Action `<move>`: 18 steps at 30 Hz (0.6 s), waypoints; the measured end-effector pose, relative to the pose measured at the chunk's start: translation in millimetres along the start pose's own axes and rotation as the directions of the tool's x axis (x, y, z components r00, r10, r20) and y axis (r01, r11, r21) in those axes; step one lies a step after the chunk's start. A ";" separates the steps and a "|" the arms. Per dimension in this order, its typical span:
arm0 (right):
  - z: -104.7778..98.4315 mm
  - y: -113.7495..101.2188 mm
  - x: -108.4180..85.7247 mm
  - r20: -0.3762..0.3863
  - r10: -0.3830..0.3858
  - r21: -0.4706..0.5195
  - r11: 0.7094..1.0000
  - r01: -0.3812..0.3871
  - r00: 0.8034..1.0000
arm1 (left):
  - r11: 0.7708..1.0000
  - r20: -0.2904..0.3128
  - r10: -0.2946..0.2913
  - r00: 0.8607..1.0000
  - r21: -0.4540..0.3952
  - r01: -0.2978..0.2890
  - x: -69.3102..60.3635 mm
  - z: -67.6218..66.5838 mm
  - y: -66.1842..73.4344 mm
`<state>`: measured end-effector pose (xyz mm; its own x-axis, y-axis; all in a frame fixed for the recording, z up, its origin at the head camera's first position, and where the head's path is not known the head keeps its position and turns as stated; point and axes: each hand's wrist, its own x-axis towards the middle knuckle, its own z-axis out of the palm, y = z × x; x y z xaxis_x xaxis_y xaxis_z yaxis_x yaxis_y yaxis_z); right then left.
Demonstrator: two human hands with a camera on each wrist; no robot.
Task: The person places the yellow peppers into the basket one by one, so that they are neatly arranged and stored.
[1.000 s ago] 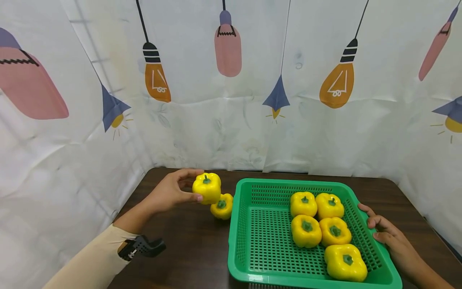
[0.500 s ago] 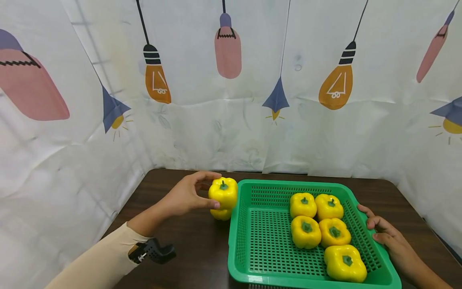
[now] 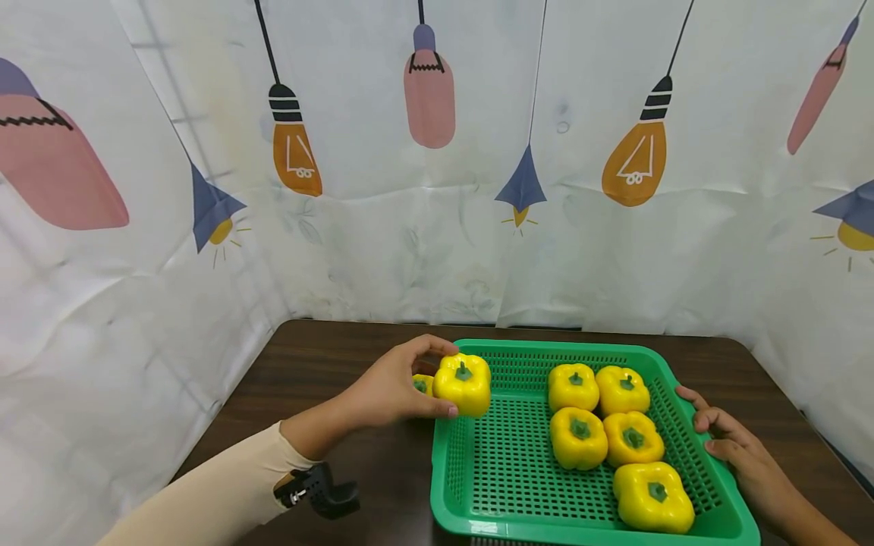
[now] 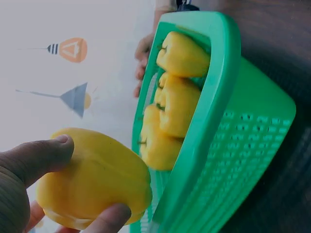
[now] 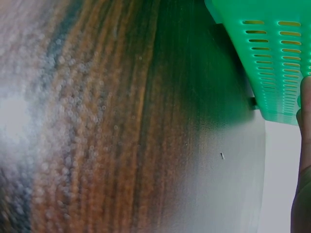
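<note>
My left hand [image 3: 403,383] holds a yellow bell pepper [image 3: 464,385] upright by its sides, over the left rim of a green plastic basket [image 3: 447,485]. In the left wrist view, thumb and fingers grip this bell pepper [image 4: 97,179] beside the basket's rim. Behind the hand, a second yellow bell pepper [image 3: 422,383] rests on the table, mostly hidden. Several more yellow bell peppers [image 3: 579,437] sit in the right half of the basket. At the basket's right rim, my right hand [image 3: 740,447] grips the edge; the right wrist view catches only part of it against the perforated wall [image 5: 277,58].
The dark wooden table [image 3: 328,349] extends on both sides of the basket. A white curtain [image 3: 382,250] printed with lamps hangs behind and to the left. A black strap device [image 3: 317,489] sits on the left wrist.
My left hand has carried its bell pepper rightward, past the one on the table, to the basket's left rim. The right hand and the basket stay where they were.
</note>
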<state>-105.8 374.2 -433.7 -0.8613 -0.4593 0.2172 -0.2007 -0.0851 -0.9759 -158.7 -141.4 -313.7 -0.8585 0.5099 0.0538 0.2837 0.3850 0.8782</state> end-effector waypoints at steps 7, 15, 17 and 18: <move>-0.3 0.8 0.0 0.002 -0.003 0.008 1.000 0.003 1.000 | 1.000 0.043 -0.008 0.999 0.018 0.007 4.9 21.6 8.5; -0.3 1.3 0.4 0.009 -0.017 0.003 1.000 0.017 1.000 | 0.999 0.113 -0.033 0.993 0.011 0.032 8.3 45.6 11.4; -0.2 1.1 0.4 0.007 -0.013 0.001 1.000 0.013 1.000 | 0.999 0.130 -0.034 0.991 0.012 0.033 8.8 51.2 12.6; -0.2 1.0 0.5 0.008 -0.011 0.003 1.000 0.011 1.000 | 0.999 0.140 -0.034 0.990 0.013 0.032 9.0 53.8 13.2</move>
<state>-106.4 374.0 -434.6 -0.8554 -0.4654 0.2273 -0.2083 -0.0927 -0.9737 -139.7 -90.3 -327.1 -0.7994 0.5993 -0.0428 0.2617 0.4114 0.8731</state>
